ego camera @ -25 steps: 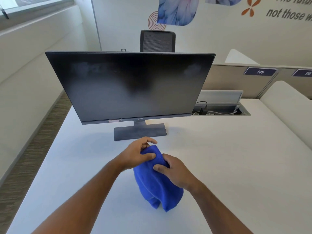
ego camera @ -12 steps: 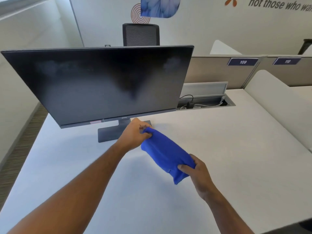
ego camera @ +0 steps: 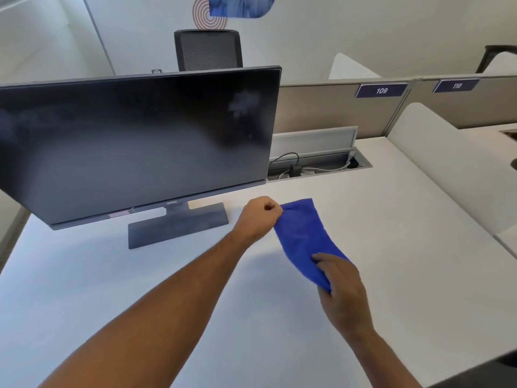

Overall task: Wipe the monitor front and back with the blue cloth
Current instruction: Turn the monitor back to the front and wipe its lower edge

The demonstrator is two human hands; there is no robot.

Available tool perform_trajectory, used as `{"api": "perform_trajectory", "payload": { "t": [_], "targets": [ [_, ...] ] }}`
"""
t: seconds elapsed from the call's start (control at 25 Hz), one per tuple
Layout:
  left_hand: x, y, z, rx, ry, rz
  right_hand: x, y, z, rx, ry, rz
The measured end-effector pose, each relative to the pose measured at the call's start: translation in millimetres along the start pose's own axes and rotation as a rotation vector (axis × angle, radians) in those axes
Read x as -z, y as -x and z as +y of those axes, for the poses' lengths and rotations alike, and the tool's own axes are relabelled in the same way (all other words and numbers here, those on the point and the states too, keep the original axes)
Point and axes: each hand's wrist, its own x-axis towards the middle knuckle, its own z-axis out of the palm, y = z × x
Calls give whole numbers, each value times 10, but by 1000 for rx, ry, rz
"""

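Head view: the monitor (ego camera: 134, 147) stands on the white bench (ego camera: 391, 247), its dark screen switched off and marked with pale smudges, the plainest near the screen's upper right corner. Its flat grey base (ego camera: 179, 226) sits on the bench below the screen's lower edge.

Just right of the monitor base, the blue cloth (ego camera: 305, 239) is stretched between both hands, running from near the base down and away toward the person. The left hand (ego camera: 258, 217) is closed into a fist, gripping the cloth's far end, the one nearest the monitor base. The right hand (ego camera: 342, 287) pinches the cloth's near end; its fingers (ego camera: 321, 259) are curled over the blue fabric from above. Whether the cloth's middle touches the bench or hangs just above it cannot be told. Neither hand nor the cloth touches the monitor.

Right of the monitor, behind its lower right corner, an open cable tray (ego camera: 319, 163) is set into the bench, with a black plug and wires inside. Behind the monitor a dark mesh chair back (ego camera: 208, 50) rises above the screen's top edge. Further right of the monitor, a low divider panel carries a label reading 109 (ego camera: 382, 91) and another reading 110 (ego camera: 456, 85).
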Motion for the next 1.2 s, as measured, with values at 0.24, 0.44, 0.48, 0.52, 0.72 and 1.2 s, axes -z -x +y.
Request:
{"api": "perform_trajectory", "payload": {
  "t": [0.24, 0.44, 0.48, 0.52, 0.72, 1.2],
  "targets": [
    [-201, -58, -533, 15, -288, -96, -462, 429, 167, 184, 127, -309],
    [-308, -80, -740, 14, -275, -72, -447, 479, 206, 152, 77, -514],
    [-315, -82, -750, 6, -282, -63, -422, 425, 192, 119, 44, -513],
    [-325, -85, -760, 0, -294, -52, -418, 361, 179, 82, 15, -494],
    [-353, 70, -791, -39, -424, 55, -728, 70, 168, -124, 147, -463],
    [-315, 553, -1053, -15, -869, -361, -1145, 184, 83, -161, 377, -691]
  ]
}}
